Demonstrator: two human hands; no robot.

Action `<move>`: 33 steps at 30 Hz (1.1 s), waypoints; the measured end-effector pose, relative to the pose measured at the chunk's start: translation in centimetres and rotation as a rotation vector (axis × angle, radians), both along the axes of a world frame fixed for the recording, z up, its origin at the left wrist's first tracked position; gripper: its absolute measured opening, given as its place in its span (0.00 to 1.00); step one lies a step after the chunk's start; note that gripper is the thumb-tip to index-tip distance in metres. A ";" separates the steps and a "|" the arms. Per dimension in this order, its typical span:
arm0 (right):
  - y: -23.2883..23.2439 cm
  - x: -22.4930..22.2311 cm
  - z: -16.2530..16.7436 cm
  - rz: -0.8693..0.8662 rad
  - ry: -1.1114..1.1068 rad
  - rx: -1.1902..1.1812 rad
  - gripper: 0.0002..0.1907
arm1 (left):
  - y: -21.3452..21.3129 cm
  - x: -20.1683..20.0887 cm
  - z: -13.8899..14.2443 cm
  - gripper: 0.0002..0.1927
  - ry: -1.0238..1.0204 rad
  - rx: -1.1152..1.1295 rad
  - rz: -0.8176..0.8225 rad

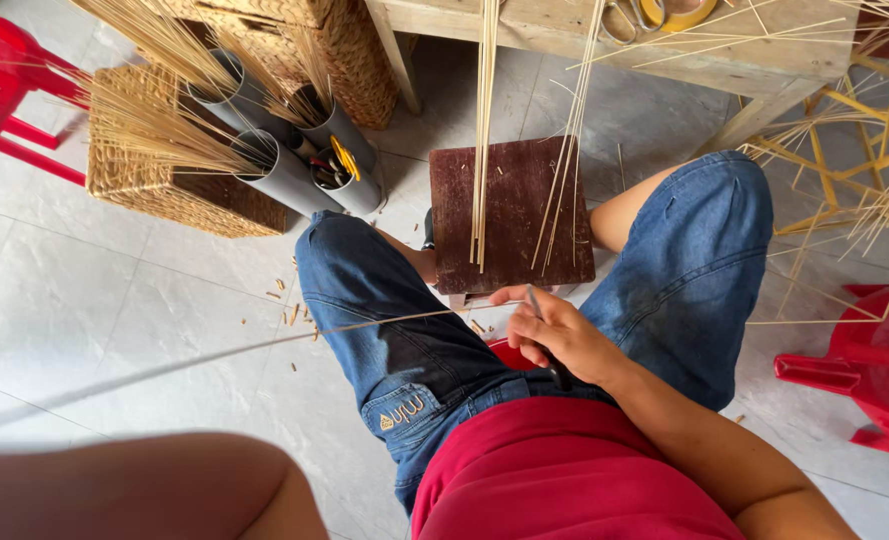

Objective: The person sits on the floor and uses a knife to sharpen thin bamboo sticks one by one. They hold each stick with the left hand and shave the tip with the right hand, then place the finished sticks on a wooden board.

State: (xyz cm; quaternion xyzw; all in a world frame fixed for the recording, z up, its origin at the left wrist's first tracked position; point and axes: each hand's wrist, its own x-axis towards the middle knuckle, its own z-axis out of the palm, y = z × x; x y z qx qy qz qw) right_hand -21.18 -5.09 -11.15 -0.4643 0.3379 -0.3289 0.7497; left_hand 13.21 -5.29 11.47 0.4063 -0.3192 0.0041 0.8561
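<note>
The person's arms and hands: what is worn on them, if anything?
Both are bare. The right hand has no glove, ring or watch visible, and its forearm shows no sleeve. The left arm, blurred near the lens, is also unsleeved; its hand is out of frame.

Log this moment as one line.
right hand: grips knife on thin strip | left hand: out of frame | wooden block: between knees

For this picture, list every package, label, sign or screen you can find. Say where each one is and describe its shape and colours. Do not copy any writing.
Label patch: sewn on the back pocket of the blue denim shorts, on the person's left thigh; small dark blue rectangle with pale tan stitched marks.
No packages, signs or screens are in view.
</note>
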 end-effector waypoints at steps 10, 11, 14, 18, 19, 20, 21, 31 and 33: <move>1.9 -1.5 -0.6 -0.169 0.056 -0.071 0.34 | 5.5 -2.4 1.5 0.13 -0.556 0.612 0.086; 1.8 -1.5 0.1 -0.166 0.056 -0.104 0.33 | 6.1 -2.7 1.8 0.14 -0.633 0.701 -0.013; 2.1 -1.3 3.2 -0.135 0.024 -0.187 0.31 | 4.9 -7.1 -2.0 0.17 -0.880 0.768 -0.421; 2.8 -1.2 8.6 -0.054 -0.181 -0.237 0.29 | 4.1 -10.1 -5.3 0.17 -0.907 0.654 -0.631; 3.0 -1.1 9.7 -0.042 -0.245 -0.236 0.30 | 4.1 -10.6 -5.7 0.16 -0.850 0.641 -0.650; 3.2 -0.8 10.7 -0.010 -0.298 -0.196 0.30 | 4.0 -11.0 -6.0 0.16 -0.795 0.625 -0.671; 3.3 -0.5 11.5 0.023 -0.353 -0.161 0.31 | 3.9 -11.3 -6.2 0.15 -0.742 0.604 -0.688; 2.8 2.1 12.9 0.175 -0.506 -0.088 0.28 | 3.8 -11.6 -8.7 0.13 -0.718 0.489 -0.712; 2.8 2.1 12.8 0.166 -0.509 -0.094 0.27 | 3.8 -11.7 -8.8 0.12 -0.693 0.478 -0.721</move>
